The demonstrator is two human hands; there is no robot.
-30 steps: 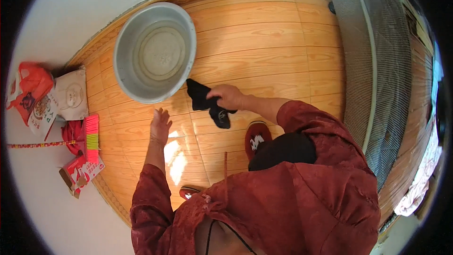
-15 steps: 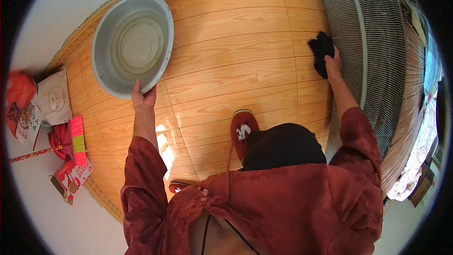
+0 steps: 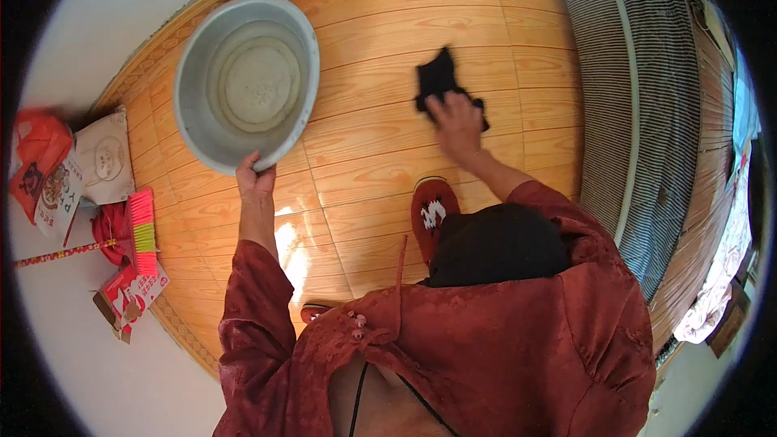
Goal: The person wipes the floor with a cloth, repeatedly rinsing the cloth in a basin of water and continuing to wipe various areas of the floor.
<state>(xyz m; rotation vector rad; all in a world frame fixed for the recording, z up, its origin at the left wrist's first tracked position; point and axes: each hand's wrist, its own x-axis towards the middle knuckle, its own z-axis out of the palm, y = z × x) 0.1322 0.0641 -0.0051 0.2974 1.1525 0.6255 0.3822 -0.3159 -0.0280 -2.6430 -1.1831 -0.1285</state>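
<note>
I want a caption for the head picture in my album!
Left hand holding a grey basin, right hand on a black cloth, over wood-patterned floor.

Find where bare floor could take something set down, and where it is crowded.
Bare floor lies between the basin and the black cloth under the right hand, and between that cloth and the striped furniture. Crowded: the left wall, where a broom, red bag and red box gather.

A red bag (image 3: 39,146), a cream bag (image 3: 107,163) and a pink and yellow broom (image 3: 142,231) are at nine o'clock. A red box (image 3: 133,294) sits at eight. A big stripy grey thing (image 3: 654,113) stands at three.
</note>
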